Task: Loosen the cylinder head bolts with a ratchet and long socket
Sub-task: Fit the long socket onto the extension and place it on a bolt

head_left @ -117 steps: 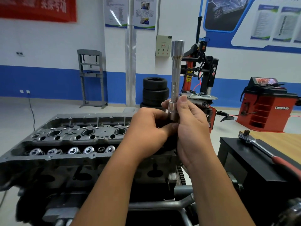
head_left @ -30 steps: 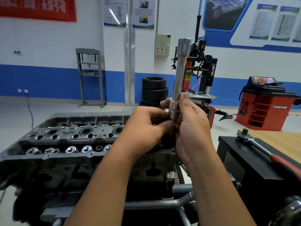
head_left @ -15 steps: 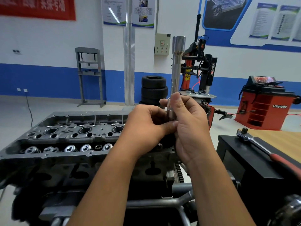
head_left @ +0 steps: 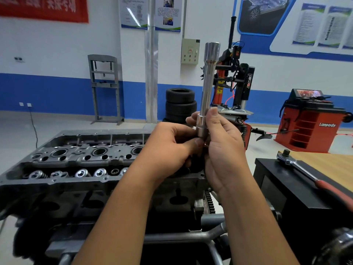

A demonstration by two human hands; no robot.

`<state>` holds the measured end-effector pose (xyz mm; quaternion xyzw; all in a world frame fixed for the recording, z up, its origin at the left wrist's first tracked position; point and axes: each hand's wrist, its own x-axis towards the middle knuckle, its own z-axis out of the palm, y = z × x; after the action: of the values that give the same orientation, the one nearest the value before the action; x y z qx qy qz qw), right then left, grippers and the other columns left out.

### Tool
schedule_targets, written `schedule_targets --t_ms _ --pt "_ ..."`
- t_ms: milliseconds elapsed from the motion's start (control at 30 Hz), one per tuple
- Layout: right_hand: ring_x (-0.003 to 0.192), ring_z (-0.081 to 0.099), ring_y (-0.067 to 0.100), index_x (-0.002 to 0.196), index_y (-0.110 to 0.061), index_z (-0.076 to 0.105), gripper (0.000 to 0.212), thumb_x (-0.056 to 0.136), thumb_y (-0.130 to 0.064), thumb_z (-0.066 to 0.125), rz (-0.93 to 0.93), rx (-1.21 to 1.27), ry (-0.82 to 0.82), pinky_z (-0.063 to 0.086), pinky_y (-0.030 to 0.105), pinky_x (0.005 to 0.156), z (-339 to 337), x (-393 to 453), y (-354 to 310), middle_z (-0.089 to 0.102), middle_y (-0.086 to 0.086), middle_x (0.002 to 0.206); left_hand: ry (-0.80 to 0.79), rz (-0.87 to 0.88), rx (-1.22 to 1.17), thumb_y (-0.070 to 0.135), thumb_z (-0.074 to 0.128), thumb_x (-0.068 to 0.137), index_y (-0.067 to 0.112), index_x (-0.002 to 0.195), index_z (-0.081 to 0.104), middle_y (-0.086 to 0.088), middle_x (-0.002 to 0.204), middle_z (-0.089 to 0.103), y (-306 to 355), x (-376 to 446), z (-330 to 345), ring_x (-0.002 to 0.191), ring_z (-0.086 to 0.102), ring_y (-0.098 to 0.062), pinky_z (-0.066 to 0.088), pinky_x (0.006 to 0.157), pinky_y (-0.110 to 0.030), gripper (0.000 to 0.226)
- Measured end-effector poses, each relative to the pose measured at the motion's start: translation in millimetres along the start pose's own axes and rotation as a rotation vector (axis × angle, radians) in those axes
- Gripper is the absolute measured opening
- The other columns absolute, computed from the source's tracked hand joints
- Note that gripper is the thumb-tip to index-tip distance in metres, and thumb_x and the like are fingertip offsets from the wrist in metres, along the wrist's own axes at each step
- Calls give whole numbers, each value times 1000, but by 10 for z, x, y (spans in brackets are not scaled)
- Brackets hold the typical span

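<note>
A long chrome socket (head_left: 207,87) stands almost upright in front of me, its wide end on top. My right hand (head_left: 223,148) grips its lower collar between thumb and fingers. My left hand (head_left: 172,150) is curled round something at the socket's bottom end, its thumb pressing there; what it holds is hidden. Below and to the left lies the grey cylinder head (head_left: 80,159) on its stand, with open bores and valve springs showing. The ratchet (head_left: 309,175), with a red handle, lies on the black cabinet at the right, apart from both hands.
The black cabinet (head_left: 282,190) stands close at the right, beside a wooden top (head_left: 328,165). On the floor behind are stacked tyres (head_left: 180,104), a tyre changer (head_left: 235,88), a red balancer (head_left: 309,121) and a grey press frame (head_left: 104,88).
The socket has stayed in both hands. Its top swayed slightly right, then back left to nearly upright. The hands rose a little in view.
</note>
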<state>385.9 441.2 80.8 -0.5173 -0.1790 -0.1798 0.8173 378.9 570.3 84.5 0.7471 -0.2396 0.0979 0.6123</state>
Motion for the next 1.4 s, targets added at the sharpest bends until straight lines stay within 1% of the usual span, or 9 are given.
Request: schedule_targets --t_ms 167,333,533,700,867,933,1133,1267,1400 --pt "97 72 38 92 -16 69 41 72 -51 75 -33 13 9 60 59 90 34 -24 -33 76 10 96 53 24 32 14 83 88 20 96 81 2 90 81 2 1 27 84 77 -10 64 77 -31 11" --pt "78 75 17 75 -16 78 40 96 -45 60 3 15 20 61 31 64 10 -14 -20 77 7 86 -30 0 -9 13 72 98 25 104 80 4 88 80 10 -11 -4 60 66 0 50 54 -16 16" --pt "105 73 42 91 -11 70 52 64 -54 79 -31 0 20 58 61 92 63 -52 -79 76 12 96 43 29 19 16 85 85 22 96 82 5 90 81 4 -8 18 84 77 -7 61 77 -28 13" --pt "86 74 32 84 -10 74 45 81 -54 63 14 -12 40 62 45 72 62 -39 -59 76 11 91 -22 -15 -8 10 69 99 20 102 81 -3 85 79 35 -24 10 56 62 -3 51 54 -18 16" --pt "86 71 31 81 -18 72 34 71 -49 77 19 62 16 61 53 84 57 -47 -78 76 13 94 35 -6 48 13 81 90 16 103 81 2 95 81 52 -23 31 90 77 -10 63 85 -32 13" --pt "89 70 33 83 -17 71 34 68 -46 81 6 74 7 60 59 88 54 -46 -74 75 12 94 62 -2 115 20 84 87 17 100 81 2 93 81 53 -18 38 88 77 -10 64 83 -34 14" --pt "81 74 25 78 -18 79 38 86 -51 63 64 -47 -47 58 36 57 5 -35 -156 77 10 96 -47 -8 74 11 67 102 28 98 82 0 84 79 87 -41 -31 59 62 -9 51 55 -21 23" --pt "83 75 24 86 -20 79 32 95 -45 61 46 -159 -70 57 31 57 -15 -38 -227 78 11 97 -18 4 166 14 76 95 30 94 82 13 87 80 124 -22 -31 79 75 -1 55 74 -23 17" --pt "75 73 12 91 -23 76 3 92 -26 76 -137 -356 -75 55 19 60 -3 -72 -368 78 2 86 67 -5 265 23 84 89 27 88 80 11 82 79 160 -14 -37 78 74 -3 57 73 -29 6"
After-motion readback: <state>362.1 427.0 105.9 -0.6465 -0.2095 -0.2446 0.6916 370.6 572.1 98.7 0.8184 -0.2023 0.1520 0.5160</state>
